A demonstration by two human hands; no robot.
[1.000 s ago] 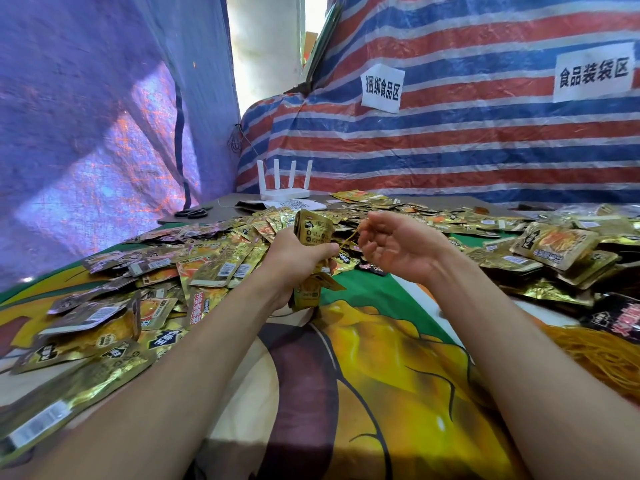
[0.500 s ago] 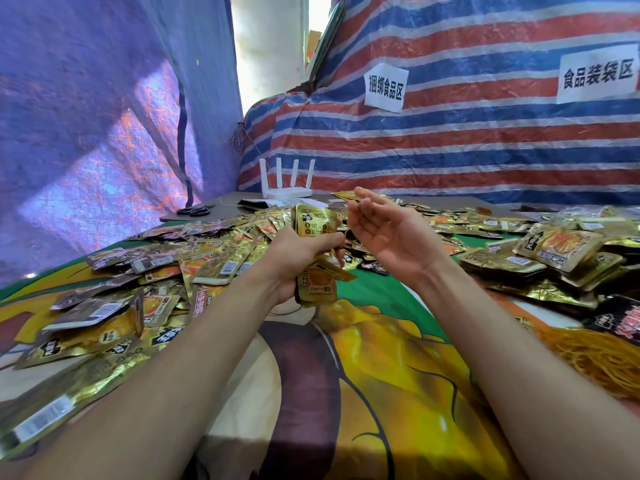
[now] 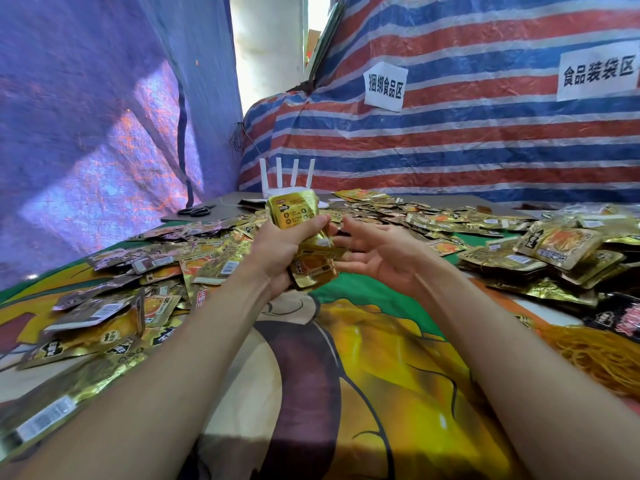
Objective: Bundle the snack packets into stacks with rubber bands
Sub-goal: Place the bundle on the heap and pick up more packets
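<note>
My left hand grips a stack of gold snack packets upright above the table, fingers wrapped round its middle. Just to its right is my right hand, palm up, fingers spread, fingertips close to the stack. A thin rubber band seems to run between those fingers and the stack; it is too faint to be sure. Loose gold packets lie heaped to the left and behind. A bundled stack sits at the right. A pile of orange rubber bands lies at the right edge.
The table carries a cartoon-print cloth. A white router and black scissors sit at the far end. Striped tarpaulin with two paper signs closes the back; purple tarpaulin closes the left. A dark packet lies at right.
My left hand has lifted the stack higher and tilted it upright. My right hand went from curled to spread and moved in close beside the stack.
</note>
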